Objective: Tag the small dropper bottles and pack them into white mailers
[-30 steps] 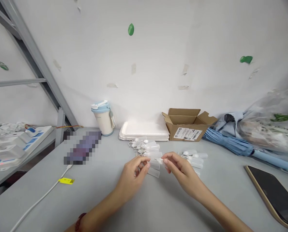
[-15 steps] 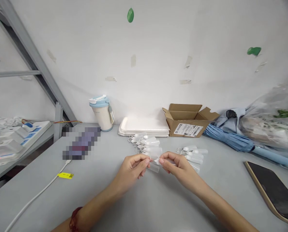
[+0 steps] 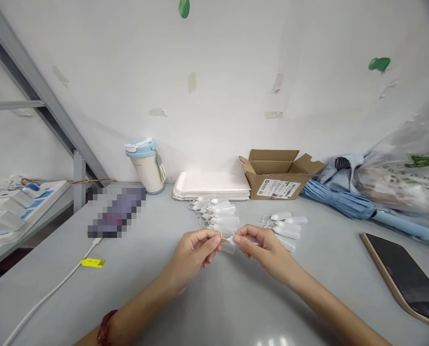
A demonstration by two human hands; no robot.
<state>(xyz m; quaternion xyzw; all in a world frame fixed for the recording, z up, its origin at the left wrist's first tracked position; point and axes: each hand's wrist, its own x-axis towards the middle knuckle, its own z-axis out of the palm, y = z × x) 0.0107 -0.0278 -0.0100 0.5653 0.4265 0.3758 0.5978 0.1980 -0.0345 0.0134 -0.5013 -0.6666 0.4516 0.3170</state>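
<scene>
Plainly, both hands meet over a grey table (image 3: 214,307), a small white plastic piece with a pointed tip (image 3: 230,240) between them.
The table's back edge runs along the wall and its left edge slants toward the near left corner; open surface stretches between the forearms, while a black-screened phone in a tan case (image 3: 405,276) takes up the right side. Translucent white-tipped bottles lie in a left pile (image 3: 224,222) just beyond the fingertips and a right pile (image 3: 288,232) beyond the right hand (image 3: 266,247). That hand, fingers drawn together, holds the white piece, its tip toward the left hand (image 3: 197,250), which closes thumb and finger on a thin piece (image 3: 223,239) too small to identify.
</scene>
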